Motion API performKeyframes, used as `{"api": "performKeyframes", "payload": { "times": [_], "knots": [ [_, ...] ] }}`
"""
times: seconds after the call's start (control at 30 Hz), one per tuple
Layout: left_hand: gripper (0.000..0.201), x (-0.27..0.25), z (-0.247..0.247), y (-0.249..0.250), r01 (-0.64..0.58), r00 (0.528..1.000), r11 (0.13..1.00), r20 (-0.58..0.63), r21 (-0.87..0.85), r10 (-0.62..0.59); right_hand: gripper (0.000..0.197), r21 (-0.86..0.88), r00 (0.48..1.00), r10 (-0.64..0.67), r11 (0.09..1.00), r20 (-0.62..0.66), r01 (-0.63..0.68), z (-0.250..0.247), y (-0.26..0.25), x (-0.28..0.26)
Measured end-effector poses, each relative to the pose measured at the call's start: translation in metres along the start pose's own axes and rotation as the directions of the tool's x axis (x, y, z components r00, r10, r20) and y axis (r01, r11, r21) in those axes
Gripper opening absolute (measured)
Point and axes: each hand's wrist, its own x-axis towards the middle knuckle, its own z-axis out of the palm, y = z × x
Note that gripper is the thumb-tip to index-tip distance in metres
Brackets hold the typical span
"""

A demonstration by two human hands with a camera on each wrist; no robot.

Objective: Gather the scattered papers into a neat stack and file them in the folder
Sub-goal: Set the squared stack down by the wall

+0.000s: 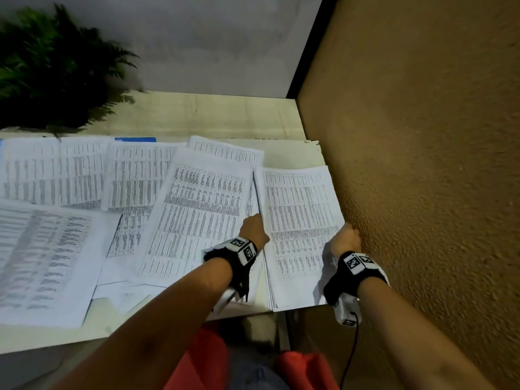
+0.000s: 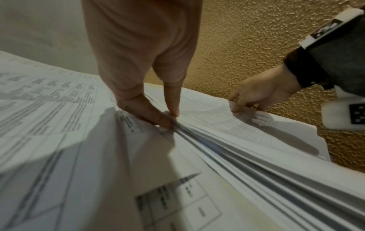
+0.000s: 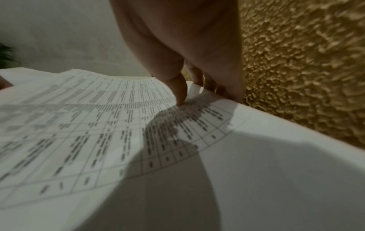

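A stack of printed sheets (image 1: pixel 299 235) lies at the table's right end, next to the wall. My left hand (image 1: pixel 254 225) pinches its left edge; in the left wrist view the thumb lies on top and the fingers (image 2: pixel 146 111) sit under the fanned sheets (image 2: pixel 256 164). My right hand (image 1: pixel 347 236) holds the stack's right edge, thumb (image 3: pixel 179 92) pressing the top sheet (image 3: pixel 98 125), other fingers curled below. Several loose papers (image 1: pixel 194 209) overlap across the table to the left. A blue folder corner (image 1: pixel 135 139) peeks out behind them.
A textured ochre wall (image 1: pixel 422 136) stands close against the stack's right side. A green fern (image 1: pixel 50 71) sits at the back left of the pale table (image 1: pixel 211 114). The table's front edge runs just below my wrists.
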Motion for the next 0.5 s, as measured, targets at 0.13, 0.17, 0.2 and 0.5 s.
{"api": "performKeyframes", "payload": {
  "times": [0.13,0.17,0.2,0.5],
  "knots": [
    [0.011,-0.011,-0.022,-0.004,-0.03,0.999,0.999,-0.037,-0.04,0.028,0.059,0.005,0.994,0.024,1.0,-0.104,-0.024,0.0,-0.021,-0.015],
    [0.022,-0.01,-0.031,-0.01,-0.033,0.998,0.998,-0.059,-0.054,0.03,0.058,0.015,0.988,-0.029,0.999,-0.152,0.032,0.0,-0.031,-0.022],
    [0.041,-0.011,-0.046,-0.019,-0.047,0.994,0.998,-0.099,-0.047,0.042,0.054,0.041,0.976,-0.102,0.993,-0.192,0.111,0.003,-0.044,-0.029],
    [0.04,-0.058,-0.222,-0.154,0.273,0.885,0.956,-0.416,0.104,-0.208,0.037,0.253,0.868,-0.481,0.861,0.122,0.441,0.058,-0.165,-0.103]
  ]
}}
